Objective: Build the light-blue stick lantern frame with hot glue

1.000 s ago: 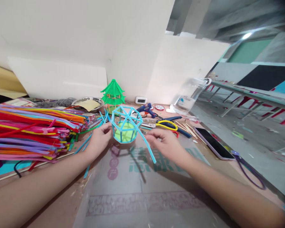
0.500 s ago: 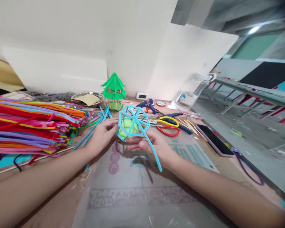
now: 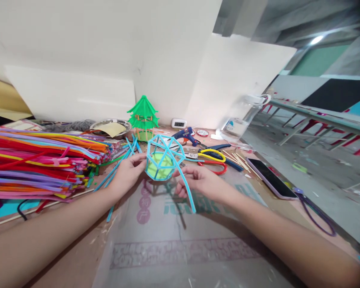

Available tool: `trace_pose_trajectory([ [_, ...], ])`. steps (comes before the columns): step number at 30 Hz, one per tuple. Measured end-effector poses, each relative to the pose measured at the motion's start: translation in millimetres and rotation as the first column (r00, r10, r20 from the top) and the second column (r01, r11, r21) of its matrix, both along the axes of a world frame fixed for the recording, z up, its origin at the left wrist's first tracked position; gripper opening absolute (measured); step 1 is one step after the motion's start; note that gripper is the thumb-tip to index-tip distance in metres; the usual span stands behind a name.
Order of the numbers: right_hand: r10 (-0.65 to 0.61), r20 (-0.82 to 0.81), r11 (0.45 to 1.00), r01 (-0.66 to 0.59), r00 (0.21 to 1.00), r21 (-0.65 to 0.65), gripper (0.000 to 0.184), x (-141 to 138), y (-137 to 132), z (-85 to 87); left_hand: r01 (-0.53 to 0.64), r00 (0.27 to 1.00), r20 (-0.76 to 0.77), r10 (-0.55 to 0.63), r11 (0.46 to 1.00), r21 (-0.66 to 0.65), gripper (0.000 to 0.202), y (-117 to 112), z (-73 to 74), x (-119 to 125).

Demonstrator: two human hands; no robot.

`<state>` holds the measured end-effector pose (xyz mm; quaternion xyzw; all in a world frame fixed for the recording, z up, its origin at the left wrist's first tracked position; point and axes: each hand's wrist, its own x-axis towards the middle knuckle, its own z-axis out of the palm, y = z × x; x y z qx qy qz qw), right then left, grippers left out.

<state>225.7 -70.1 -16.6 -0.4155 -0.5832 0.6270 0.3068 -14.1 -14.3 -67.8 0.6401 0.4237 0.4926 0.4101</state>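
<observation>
While left hand (image 3: 126,173) and right hand (image 3: 201,182) pinch blue frame (image 3: 165,157): hard squeeze may buckle joints.

Brown surface (image 3: 87,256), littered. A printed clear sheet (image 3: 174,248) covers lower centre. A bundle of coloured pipe cleaners (image 3: 39,164) fills the left, with loose blue lengths (image 3: 129,150) beside it. Upper centre: metal dish (image 3: 111,127), green pagoda model (image 3: 143,116), digital clock (image 3: 179,123), glue gun (image 3: 186,136). Right of centre: yellow-handled scissors (image 3: 211,155), red-handled scissors (image 3: 213,168), wooden sticks (image 3: 238,160), phone (image 3: 267,173), clear jug (image 3: 240,118).
</observation>
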Motion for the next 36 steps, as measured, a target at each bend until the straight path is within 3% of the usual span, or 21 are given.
trace_pose_trajectory([
  [5,-0.152,0.129,0.971,0.124,0.980,0.203,0.031,30,12,36.1,0.010,0.999,0.039,-0.009,0.999,-0.039,0.041,0,-0.7,0],
  [8,-0.193,0.173,0.950,0.140,0.966,0.278,0.033,32,10,43.2,0.000,1.000,0.027,0.001,0.999,-0.034,0.041,-1,0.0,0],
  [10,-0.163,0.185,0.959,0.112,0.969,0.259,0.039,25,5,36.1,-0.013,1.000,0.016,0.014,0.999,-0.035,0.041,-2,1.0,0],
  [12,-0.082,0.134,0.986,0.061,0.988,0.158,0.042,12,-2,22.4,-0.023,1.000,0.010,0.023,0.999,-0.032,0.042,-2,2.7,0],
  [15,-0.011,-0.139,0.992,-0.007,0.990,-0.125,0.040,-9,-13,1.0,-0.036,0.999,0.010,0.036,0.999,-0.019,0.044,-3,5.3,0],
  [18,-0.110,-0.355,0.950,-0.007,0.928,-0.313,0.041,-25,-23,-11.3,-0.063,0.998,0.000,0.063,0.998,0.009,0.045,-3,5.3,0],
  [22,-0.210,-0.460,0.942,0.052,0.863,-0.332,0.038,-33,-30,-16.0,-0.068,0.996,-0.053,0.073,0.995,0.079,0.040,-1,1.9,-1],
  [27,-0.247,-0.483,0.940,0.086,0.840,-0.331,0.037,-32,-29,-19.3,-0.056,0.992,-0.103,0.073,0.986,0.159,0.034,-3,2.4,0],
  [32,-0.225,-0.408,0.950,0.106,0.885,-0.295,0.033,-32,-27,-23.4,-0.013,0.999,-0.047,0.017,0.996,0.090,0.034,-3,3.1,0],
  [36,-0.325,-0.326,0.940,0.266,0.888,-0.213,0.033,-21,-17,-13.1,-0.002,0.998,0.064,0.003,1.000,-0.019,0.042,0,-0.2,0],
])
